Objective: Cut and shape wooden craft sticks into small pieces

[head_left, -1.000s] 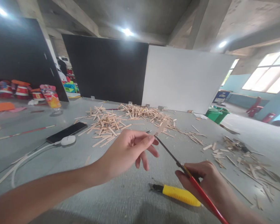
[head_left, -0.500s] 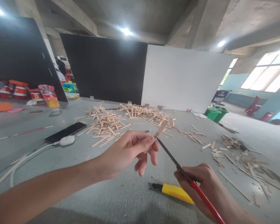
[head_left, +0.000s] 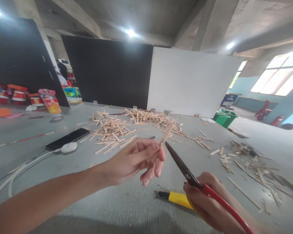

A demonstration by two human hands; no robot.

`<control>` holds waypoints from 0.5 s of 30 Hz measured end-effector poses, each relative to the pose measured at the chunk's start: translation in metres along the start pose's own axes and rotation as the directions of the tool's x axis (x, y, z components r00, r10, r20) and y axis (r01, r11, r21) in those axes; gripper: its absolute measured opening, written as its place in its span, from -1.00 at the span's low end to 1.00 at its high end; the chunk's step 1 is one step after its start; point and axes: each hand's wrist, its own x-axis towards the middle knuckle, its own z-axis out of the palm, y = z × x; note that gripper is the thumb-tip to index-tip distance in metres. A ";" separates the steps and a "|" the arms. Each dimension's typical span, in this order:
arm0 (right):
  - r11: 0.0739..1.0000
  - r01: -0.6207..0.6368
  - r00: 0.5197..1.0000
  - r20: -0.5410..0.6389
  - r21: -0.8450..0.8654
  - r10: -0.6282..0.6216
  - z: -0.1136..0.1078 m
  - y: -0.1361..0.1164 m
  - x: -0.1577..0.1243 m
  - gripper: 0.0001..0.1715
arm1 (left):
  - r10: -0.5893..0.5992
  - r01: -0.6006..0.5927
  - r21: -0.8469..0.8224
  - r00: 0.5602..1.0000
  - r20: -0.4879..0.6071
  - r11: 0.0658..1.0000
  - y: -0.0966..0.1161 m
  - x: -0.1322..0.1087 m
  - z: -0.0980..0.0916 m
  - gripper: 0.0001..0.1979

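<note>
Near the middle of the view, my left hand [head_left: 139, 159] pinches a flat wooden stick [head_left: 168, 131] between thumb and fingers, its rounded end pointing up. A small notch or cut shows in the stick just above my fingertips. My right hand [head_left: 210, 198] grips red-handled scissors [head_left: 189, 175], whose dark blades look closed. The blade tip is close to the right side of the stick. Below, a yellow utility knife [head_left: 179, 199] lies on the grey table [head_left: 107, 208], partly covered by my right hand.
Piles of wooden sticks [head_left: 112, 128] lie behind my hands, with scraps [head_left: 261, 172] at the right. A phone [head_left: 67, 139], a white earbud case [head_left: 69, 148] with a cable and a bottle [head_left: 51, 104] are at the left. Black [head_left: 109, 71] and white panels [head_left: 188, 81] stand behind.
The scissors have turned so their blades show broadside, and their tip has come slightly away from the stick. The stick is tilted more upright in my left hand.
</note>
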 end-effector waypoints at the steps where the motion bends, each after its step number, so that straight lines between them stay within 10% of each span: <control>1: 0.999 -0.029 0.999 0.016 0.021 0.028 0.000 0.000 0.000 -0.49 | 0.006 -0.006 0.013 1.000 0.003 1.000 0.001 0.000 0.000 -0.69; 15: 0.988 -0.106 0.987 0.131 0.114 0.090 -0.006 0.000 -0.001 -0.22 | 0.221 0.003 0.482 0.887 -0.406 0.876 -0.003 -0.005 0.015 -0.69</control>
